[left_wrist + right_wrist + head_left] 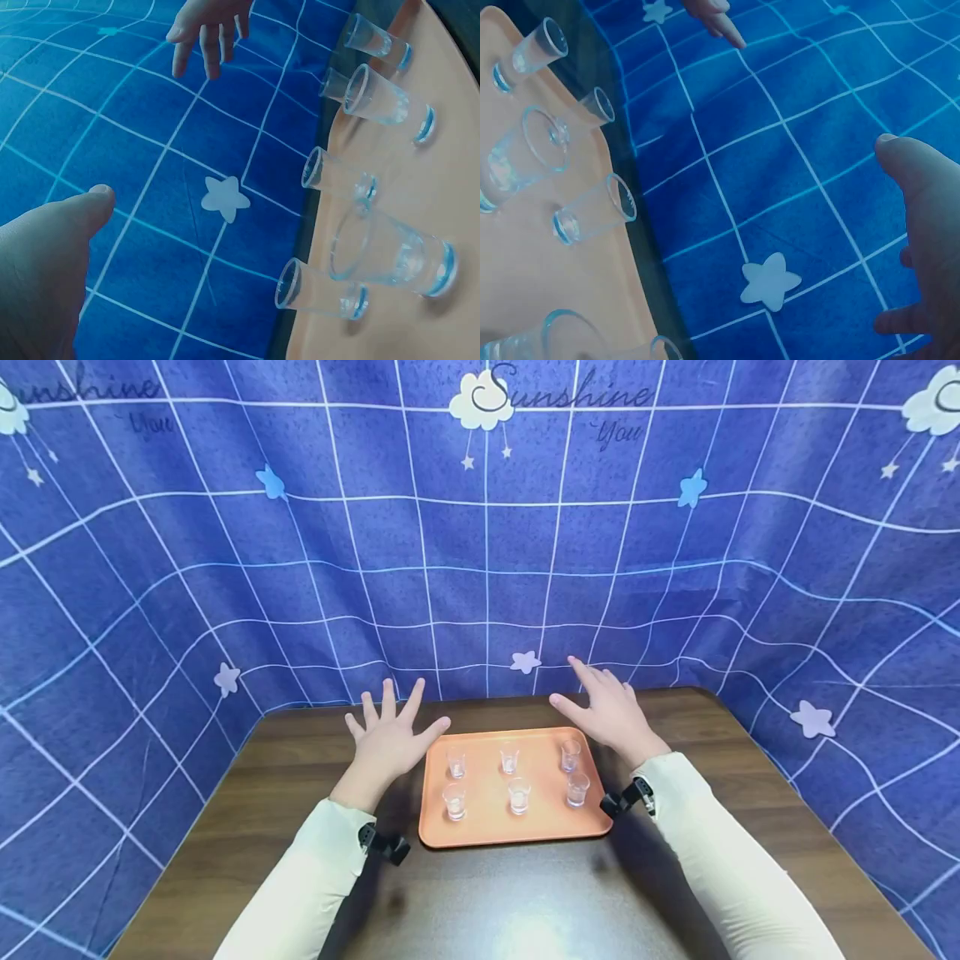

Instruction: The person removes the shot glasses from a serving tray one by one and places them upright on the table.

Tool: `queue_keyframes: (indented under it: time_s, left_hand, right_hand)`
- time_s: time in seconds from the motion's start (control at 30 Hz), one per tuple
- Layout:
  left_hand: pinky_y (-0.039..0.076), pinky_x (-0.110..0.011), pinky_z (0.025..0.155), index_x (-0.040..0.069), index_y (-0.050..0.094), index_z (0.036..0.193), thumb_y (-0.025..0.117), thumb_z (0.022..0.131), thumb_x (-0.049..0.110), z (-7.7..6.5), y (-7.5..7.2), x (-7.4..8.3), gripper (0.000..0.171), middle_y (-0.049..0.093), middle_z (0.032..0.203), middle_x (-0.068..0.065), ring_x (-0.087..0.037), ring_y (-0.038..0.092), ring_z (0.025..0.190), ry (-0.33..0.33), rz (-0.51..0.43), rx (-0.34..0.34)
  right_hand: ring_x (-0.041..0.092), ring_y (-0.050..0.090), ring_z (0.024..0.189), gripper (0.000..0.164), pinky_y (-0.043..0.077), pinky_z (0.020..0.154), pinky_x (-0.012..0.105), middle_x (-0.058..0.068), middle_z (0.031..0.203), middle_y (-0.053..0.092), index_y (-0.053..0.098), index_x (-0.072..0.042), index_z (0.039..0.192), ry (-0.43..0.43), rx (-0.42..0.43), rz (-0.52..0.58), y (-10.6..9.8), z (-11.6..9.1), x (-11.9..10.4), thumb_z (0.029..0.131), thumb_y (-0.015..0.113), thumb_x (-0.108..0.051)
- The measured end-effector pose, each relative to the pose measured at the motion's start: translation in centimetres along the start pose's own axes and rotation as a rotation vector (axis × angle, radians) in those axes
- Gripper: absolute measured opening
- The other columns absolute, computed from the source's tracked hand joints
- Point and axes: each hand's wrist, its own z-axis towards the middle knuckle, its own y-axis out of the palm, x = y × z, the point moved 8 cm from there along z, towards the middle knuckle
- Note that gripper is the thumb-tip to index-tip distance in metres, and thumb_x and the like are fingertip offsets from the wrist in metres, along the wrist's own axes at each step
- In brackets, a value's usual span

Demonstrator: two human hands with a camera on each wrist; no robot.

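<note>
Several small clear glasses stand upright in two rows on an orange tray (487, 831). The front row holds a left glass (454, 802), a middle glass (519, 796) and a right glass (577, 790). Behind them are a back left glass (456, 762), a back middle glass (509, 757) and a back right glass (570, 755). My left hand (388, 739), fingers spread, hovers off the tray's left side and holds nothing. Off the right side hovers my right hand (611, 714), empty, its fingers extended and its thumb apart.
The tray lies on a dark brown wooden table (300, 827). A blue curtain (480, 543) with white grid lines, clouds and stars hangs around the table's back and sides. A black strap with a small camera (386, 846) sits on the left wrist, another camera (626, 797) on the right.
</note>
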Motion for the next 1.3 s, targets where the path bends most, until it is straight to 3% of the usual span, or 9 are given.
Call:
queue_keyframes:
  time_s: [0.3,0.57,0.8,1.03,1.3]
  left_hand:
    - [-0.015,-0.079,0.105,0.034,0.01,0.164,0.025,0.087,0.089,-0.6,1.3,-1.2,0.095,-0.008,0.168,-0.021,-0.052,-0.018,0.148,0.003,-0.011,0.0]
    - [-0.013,-0.08,0.105,0.034,0.016,0.163,0.032,0.09,0.083,-1.1,2.9,-2.5,0.089,-0.002,0.168,-0.023,-0.055,-0.012,0.148,0.011,-0.02,0.015]
    - [-0.012,-0.079,0.106,0.033,0.017,0.163,0.029,0.091,0.083,-1.5,4.2,-3.3,0.089,-0.001,0.168,-0.022,-0.054,-0.01,0.149,0.007,-0.006,-0.009]
    - [-0.011,-0.078,0.107,0.032,0.022,0.163,0.04,0.096,0.074,-1.9,5.9,-3.9,0.081,0.003,0.168,-0.022,-0.053,-0.007,0.15,0.003,-0.032,-0.028]
    - [-0.011,-0.078,0.108,0.032,0.022,0.163,0.029,0.093,0.081,-2.3,7.6,-5.1,0.085,0.004,0.168,-0.021,-0.053,-0.005,0.15,-0.013,-0.02,-0.045]
  right_hand:
    - [0.043,0.042,0.14,0.083,0.03,0.113,0.062,0.016,0.153,0.048,0.034,-0.016,0.159,-0.035,0.059,0.063,1.1,-0.4,1.8,0.094,0.054,-0.064]
    - [0.039,0.049,0.135,0.075,0.034,0.108,0.061,0.017,0.147,0.054,0.046,-0.01,0.151,-0.1,0.127,0.004,2.0,-1.3,2.9,0.094,0.061,-0.056]
    - [0.039,0.053,0.131,0.071,0.037,0.108,0.06,0.017,0.142,0.058,0.051,-0.008,0.147,-0.138,0.123,-0.026,3.4,-2.3,4.6,0.094,0.063,-0.053]
    - [0.039,0.053,0.13,0.07,0.038,0.107,0.06,0.017,0.14,0.06,0.053,-0.007,0.145,-0.15,0.097,-0.012,5.0,-3.5,6.4,0.094,0.064,-0.053]
    - [0.04,0.053,0.13,0.069,0.038,0.107,0.06,0.017,0.141,0.059,0.054,-0.005,0.144,-0.17,0.101,0.014,6.1,-4.4,7.2,0.092,0.067,-0.049]
